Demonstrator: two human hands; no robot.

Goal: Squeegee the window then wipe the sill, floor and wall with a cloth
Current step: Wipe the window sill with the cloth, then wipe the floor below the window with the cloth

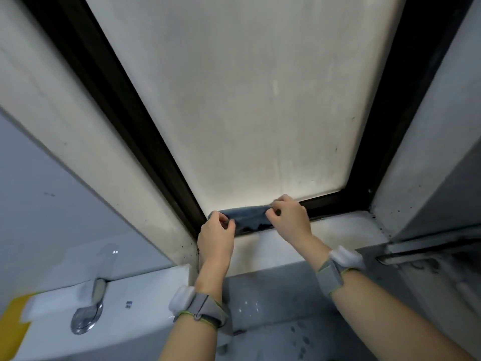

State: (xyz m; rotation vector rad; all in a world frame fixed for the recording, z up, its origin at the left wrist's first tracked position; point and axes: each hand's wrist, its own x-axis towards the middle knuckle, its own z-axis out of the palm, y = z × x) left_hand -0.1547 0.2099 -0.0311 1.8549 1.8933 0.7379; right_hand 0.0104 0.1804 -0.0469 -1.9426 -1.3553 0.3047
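A frosted window pane point(247, 100) in a dark frame point(145, 142) fills the upper view. A dark blue-grey cloth point(250, 221) is stretched along the bottom of the frame, just above the pale sill point(338, 230). My left hand point(216, 238) pinches the cloth's left end near the frame's lower left corner. My right hand point(289, 217) pinches its right end. Both wrists wear grey straps with white pads. No squeegee is in view.
A white toilet cistern point(130, 308) with a chrome flush button point(84, 317) stands at the lower left, with something yellow point(13, 327) at the edge. Grey wall point(260, 295) below the sill is speckled. A metal fitting point(421, 251) juts out at the right.
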